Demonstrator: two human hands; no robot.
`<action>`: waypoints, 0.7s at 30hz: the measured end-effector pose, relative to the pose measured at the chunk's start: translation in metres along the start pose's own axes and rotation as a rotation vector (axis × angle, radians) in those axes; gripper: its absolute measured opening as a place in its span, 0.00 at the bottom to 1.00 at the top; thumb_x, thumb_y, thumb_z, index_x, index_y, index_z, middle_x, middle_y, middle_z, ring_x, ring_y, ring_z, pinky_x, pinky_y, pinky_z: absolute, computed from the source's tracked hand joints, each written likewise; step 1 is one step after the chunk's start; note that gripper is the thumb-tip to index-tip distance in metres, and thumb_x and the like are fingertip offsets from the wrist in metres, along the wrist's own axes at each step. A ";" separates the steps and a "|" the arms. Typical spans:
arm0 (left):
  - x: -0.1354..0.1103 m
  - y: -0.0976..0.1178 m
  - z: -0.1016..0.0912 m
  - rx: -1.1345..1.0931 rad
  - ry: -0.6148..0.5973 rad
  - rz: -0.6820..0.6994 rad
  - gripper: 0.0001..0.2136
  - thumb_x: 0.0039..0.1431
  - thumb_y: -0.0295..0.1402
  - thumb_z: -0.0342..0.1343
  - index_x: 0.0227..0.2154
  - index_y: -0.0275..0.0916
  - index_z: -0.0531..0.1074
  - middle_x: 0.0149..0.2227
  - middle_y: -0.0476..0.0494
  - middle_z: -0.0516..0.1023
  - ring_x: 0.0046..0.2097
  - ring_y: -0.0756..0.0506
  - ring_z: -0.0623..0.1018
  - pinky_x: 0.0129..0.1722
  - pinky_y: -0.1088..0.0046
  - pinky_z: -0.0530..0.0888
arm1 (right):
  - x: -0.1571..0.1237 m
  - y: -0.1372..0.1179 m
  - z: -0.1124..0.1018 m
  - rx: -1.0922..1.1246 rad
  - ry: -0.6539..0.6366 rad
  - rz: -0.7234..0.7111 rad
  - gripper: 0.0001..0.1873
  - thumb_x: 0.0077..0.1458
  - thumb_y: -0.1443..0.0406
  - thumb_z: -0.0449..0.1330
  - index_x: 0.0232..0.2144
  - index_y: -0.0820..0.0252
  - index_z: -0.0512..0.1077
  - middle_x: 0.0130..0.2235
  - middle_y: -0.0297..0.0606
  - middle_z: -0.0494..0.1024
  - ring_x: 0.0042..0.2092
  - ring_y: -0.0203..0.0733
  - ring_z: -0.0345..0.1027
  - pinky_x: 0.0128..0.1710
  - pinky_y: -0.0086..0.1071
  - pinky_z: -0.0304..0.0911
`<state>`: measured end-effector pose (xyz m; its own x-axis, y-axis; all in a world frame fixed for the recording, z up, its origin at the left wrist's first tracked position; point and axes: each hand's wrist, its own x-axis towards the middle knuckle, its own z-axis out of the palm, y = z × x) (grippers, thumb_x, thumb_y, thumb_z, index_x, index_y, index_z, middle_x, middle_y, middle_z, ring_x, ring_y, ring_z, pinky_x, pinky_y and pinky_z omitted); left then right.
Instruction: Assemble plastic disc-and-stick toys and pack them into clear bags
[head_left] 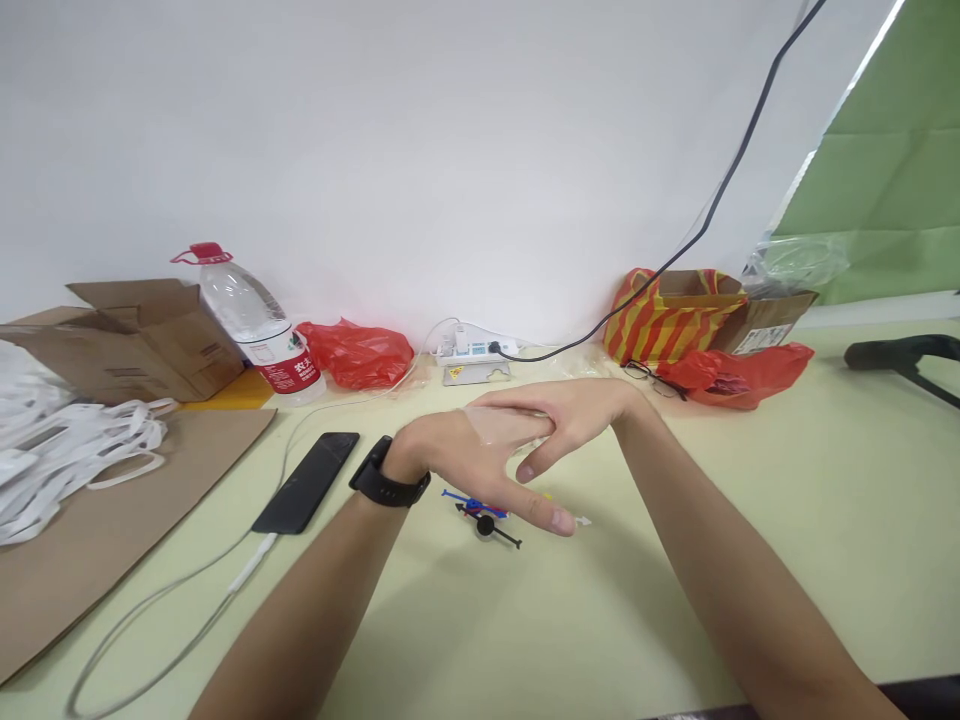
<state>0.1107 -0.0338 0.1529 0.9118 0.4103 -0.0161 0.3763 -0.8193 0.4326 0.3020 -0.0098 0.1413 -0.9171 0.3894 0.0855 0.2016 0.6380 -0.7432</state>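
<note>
Here, clear plastic film (495,428) covers part of the left hand (469,458), overlapped by the right hand (576,408) (I can't tell either grip); nearer, a black arrow spinner (486,525) lies on the table (585,640).

I get even, fairly bright light on the white wall (375,150); soft-edged shadows across the tabletop (555,650); wide-angle stretch toward the edges; fine detail slightly soft.
</note>
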 end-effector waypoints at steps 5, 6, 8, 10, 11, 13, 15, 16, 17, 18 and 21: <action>0.010 -0.004 0.004 -0.030 -0.183 -0.057 0.29 0.54 0.63 0.60 0.16 0.42 0.63 0.21 0.47 0.68 0.26 0.41 0.75 0.27 0.63 0.69 | 0.003 0.006 0.002 -0.017 -0.029 0.050 0.40 0.51 0.62 0.72 0.65 0.51 0.66 0.59 0.39 0.78 0.58 0.50 0.73 0.53 0.37 0.70; 0.011 -0.005 0.005 -0.047 -0.184 -0.054 0.30 0.54 0.63 0.60 0.15 0.42 0.61 0.20 0.47 0.67 0.25 0.42 0.74 0.26 0.63 0.68 | 0.003 0.007 0.003 -0.017 -0.030 0.050 0.40 0.50 0.62 0.72 0.65 0.51 0.66 0.58 0.39 0.78 0.57 0.50 0.73 0.53 0.37 0.70; 0.012 -0.006 0.006 -0.075 -0.166 -0.040 0.31 0.54 0.63 0.60 0.14 0.42 0.60 0.18 0.48 0.65 0.22 0.44 0.72 0.24 0.64 0.67 | 0.004 0.009 0.004 -0.011 -0.024 0.045 0.39 0.50 0.63 0.72 0.64 0.52 0.67 0.57 0.39 0.79 0.56 0.49 0.74 0.52 0.37 0.70; 0.011 -0.007 0.007 -0.092 -0.135 -0.014 0.30 0.54 0.63 0.60 0.14 0.42 0.63 0.19 0.49 0.67 0.23 0.44 0.73 0.24 0.65 0.67 | 0.004 0.011 0.004 0.003 -0.017 0.040 0.39 0.50 0.63 0.72 0.63 0.52 0.67 0.56 0.38 0.79 0.54 0.49 0.74 0.51 0.36 0.70; 0.010 -0.007 0.006 -0.092 -0.113 -0.006 0.30 0.54 0.63 0.60 0.15 0.42 0.65 0.20 0.48 0.69 0.24 0.44 0.74 0.24 0.66 0.67 | 0.004 0.011 0.004 0.011 -0.018 0.039 0.38 0.50 0.64 0.72 0.63 0.52 0.68 0.55 0.37 0.79 0.54 0.48 0.74 0.50 0.35 0.70; 0.007 -0.008 0.005 -0.072 -0.058 -0.024 0.28 0.54 0.63 0.60 0.19 0.42 0.70 0.24 0.47 0.74 0.27 0.43 0.76 0.26 0.67 0.69 | 0.004 0.012 0.003 0.023 -0.013 0.036 0.35 0.50 0.64 0.72 0.60 0.53 0.70 0.53 0.37 0.80 0.52 0.47 0.75 0.47 0.33 0.71; 0.003 -0.009 0.001 -0.049 -0.010 -0.067 0.26 0.55 0.63 0.59 0.25 0.42 0.75 0.31 0.46 0.78 0.33 0.42 0.79 0.30 0.67 0.71 | 0.002 0.014 0.001 0.030 0.016 0.037 0.31 0.49 0.65 0.72 0.56 0.54 0.73 0.51 0.37 0.81 0.48 0.46 0.76 0.42 0.32 0.71; 0.001 -0.009 -0.001 -0.046 0.009 -0.068 0.24 0.57 0.61 0.59 0.29 0.42 0.77 0.35 0.45 0.80 0.36 0.42 0.80 0.33 0.67 0.72 | 0.001 0.015 0.000 0.032 0.037 0.038 0.31 0.49 0.65 0.73 0.55 0.55 0.73 0.50 0.37 0.81 0.47 0.46 0.76 0.41 0.32 0.71; -0.001 -0.010 -0.004 -0.049 0.019 -0.047 0.21 0.60 0.58 0.59 0.32 0.43 0.78 0.40 0.44 0.81 0.39 0.42 0.80 0.35 0.68 0.73 | -0.001 0.016 -0.001 0.033 0.056 0.039 0.31 0.49 0.65 0.73 0.55 0.55 0.73 0.50 0.37 0.81 0.47 0.46 0.76 0.41 0.32 0.71; -0.003 -0.011 -0.007 -0.056 0.026 -0.007 0.18 0.62 0.54 0.59 0.35 0.44 0.79 0.44 0.44 0.82 0.42 0.42 0.80 0.37 0.68 0.74 | -0.003 0.018 -0.003 0.034 0.069 0.040 0.32 0.49 0.65 0.73 0.56 0.54 0.73 0.51 0.37 0.81 0.48 0.46 0.76 0.42 0.32 0.72; -0.009 -0.015 -0.018 -0.059 0.066 0.082 0.10 0.66 0.43 0.58 0.40 0.47 0.81 0.50 0.45 0.81 0.47 0.43 0.80 0.39 0.69 0.74 | -0.010 0.023 -0.009 0.076 0.081 0.048 0.36 0.53 0.63 0.72 0.62 0.52 0.68 0.56 0.40 0.78 0.52 0.47 0.74 0.46 0.34 0.72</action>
<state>0.0937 -0.0180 0.1622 0.9257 0.3696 0.0799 0.2886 -0.8270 0.4825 0.3186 0.0069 0.1295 -0.8756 0.4727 0.0994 0.2156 0.5666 -0.7953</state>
